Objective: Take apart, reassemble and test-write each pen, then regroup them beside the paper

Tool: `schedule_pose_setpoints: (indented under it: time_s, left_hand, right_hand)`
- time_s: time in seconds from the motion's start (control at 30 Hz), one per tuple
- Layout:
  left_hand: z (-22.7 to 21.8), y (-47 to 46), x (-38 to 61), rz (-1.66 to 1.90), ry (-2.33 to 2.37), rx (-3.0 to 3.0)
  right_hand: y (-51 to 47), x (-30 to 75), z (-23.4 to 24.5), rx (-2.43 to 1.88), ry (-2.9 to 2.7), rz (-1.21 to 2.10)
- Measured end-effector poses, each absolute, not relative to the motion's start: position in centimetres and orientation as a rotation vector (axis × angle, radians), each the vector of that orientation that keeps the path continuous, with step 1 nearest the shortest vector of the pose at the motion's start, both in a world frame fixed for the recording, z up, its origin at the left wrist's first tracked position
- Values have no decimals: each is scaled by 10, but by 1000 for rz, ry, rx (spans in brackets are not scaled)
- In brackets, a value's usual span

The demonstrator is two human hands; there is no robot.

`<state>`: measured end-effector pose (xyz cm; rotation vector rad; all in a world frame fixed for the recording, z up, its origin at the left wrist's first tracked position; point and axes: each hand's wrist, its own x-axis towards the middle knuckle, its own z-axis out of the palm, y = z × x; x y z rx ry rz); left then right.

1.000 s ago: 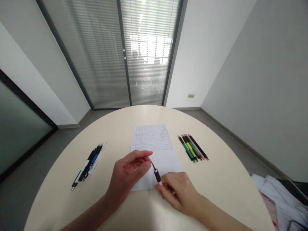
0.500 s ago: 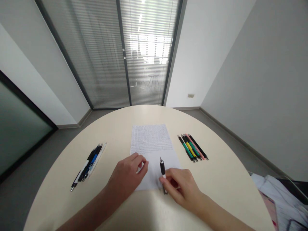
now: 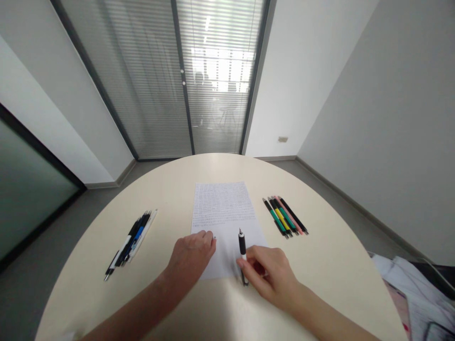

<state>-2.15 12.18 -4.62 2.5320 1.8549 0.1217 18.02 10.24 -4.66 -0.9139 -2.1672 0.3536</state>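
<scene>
Head view: round table (image 3: 88, 289), glass door (image 3: 142, 94) beyond; right hand (image 3: 270, 277) grasping pen (image 3: 242, 248), left hand (image 3: 190, 255) released on paper (image 3: 223, 208).

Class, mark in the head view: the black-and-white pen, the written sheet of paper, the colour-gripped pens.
Black-and-white pen (image 3: 242, 245), head view, black grip.
Written sheet of paper (image 3: 222, 203), head view, text lines.
Colour-gripped pens (image 3: 282, 219), head view, a yellow grip.

Passages: a strip of round table (image 3: 163, 199) between the handwritten sheet (image 3: 222, 203) and the left pen bundle (image 3: 131, 246); another between that sheet and the right row of coloured pens (image 3: 284, 217). Obstacles: left hand (image 3: 190, 258) on the sheet's near part; right hand (image 3: 270, 277) around a black pen (image 3: 242, 246) standing over the sheet.
</scene>
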Motion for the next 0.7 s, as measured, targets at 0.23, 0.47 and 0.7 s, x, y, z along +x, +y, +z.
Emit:
schedule_pose_setpoints:
  time_s: [0.23,0.47,0.7]
  left_hand:
    - [-21,115,-23,497,1604,2093]
    - [-13,121,-32,875,1216,1306]
    - [-7,118,-26,1037,976,850]
  right_hand:
    - [103,181,-46,-928,-2159,346]
    - [103,180,-48,-914,-2194,407]
    - [100,176,-48,-867,-2259,442]
